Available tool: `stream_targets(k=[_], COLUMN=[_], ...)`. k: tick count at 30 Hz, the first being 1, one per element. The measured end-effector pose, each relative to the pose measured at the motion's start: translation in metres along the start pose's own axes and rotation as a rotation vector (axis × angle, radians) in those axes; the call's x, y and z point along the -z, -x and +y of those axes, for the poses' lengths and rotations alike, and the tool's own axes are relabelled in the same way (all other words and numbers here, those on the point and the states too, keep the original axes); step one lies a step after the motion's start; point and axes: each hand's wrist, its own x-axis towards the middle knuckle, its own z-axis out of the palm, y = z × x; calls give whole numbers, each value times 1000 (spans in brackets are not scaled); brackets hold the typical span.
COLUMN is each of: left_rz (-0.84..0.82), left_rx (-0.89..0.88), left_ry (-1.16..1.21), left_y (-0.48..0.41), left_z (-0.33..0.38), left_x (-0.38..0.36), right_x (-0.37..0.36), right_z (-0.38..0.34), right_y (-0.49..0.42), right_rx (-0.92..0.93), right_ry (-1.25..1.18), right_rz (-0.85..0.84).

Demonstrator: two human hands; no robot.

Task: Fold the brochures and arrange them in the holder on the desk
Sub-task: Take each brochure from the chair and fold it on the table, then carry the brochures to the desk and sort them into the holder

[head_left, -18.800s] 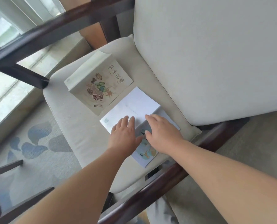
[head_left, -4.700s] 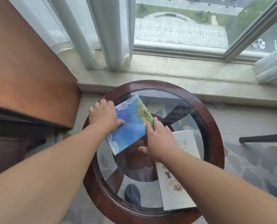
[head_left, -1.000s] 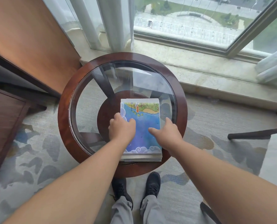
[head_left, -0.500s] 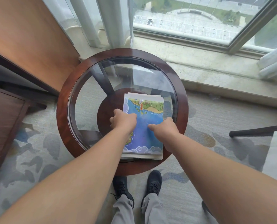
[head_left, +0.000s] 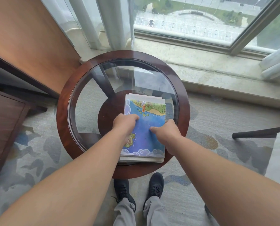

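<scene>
Left hand (head_left: 125,123) at nine o'clock and right hand (head_left: 166,132) at three grip the map brochure (head_left: 150,115), apparently squaring the stack (head_left: 142,159); next, finding the unseen holder.

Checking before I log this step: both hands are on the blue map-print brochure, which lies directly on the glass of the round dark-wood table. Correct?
No. The head view shows the blue map-print brochure lying on a stack of pale booklets, not directly on the glass. The rest holds: left hand and right hand are both on it, on the round dark-wood glass-topped table.
</scene>
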Motion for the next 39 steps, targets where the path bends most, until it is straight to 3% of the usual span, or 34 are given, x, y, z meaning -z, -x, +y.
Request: stream_targets(k=[11, 19, 30, 39], left_rz=[-33, -65, 159, 377], left_rx=[-165, -275, -478, -590], left_ry=[85, 282, 472, 574], left_y=[16, 86, 222, 301], left_z=[1, 52, 108, 86], left_x=[14, 75, 216, 329], right_x=[20, 42, 21, -37], right_z=[-15, -82, -197, -236], right_y=[17, 86, 250, 378], right_rx=[89, 233, 634, 839], right_ry=[-104, -253, -56, 68], right_rz=[-8, -191, -245, -286])
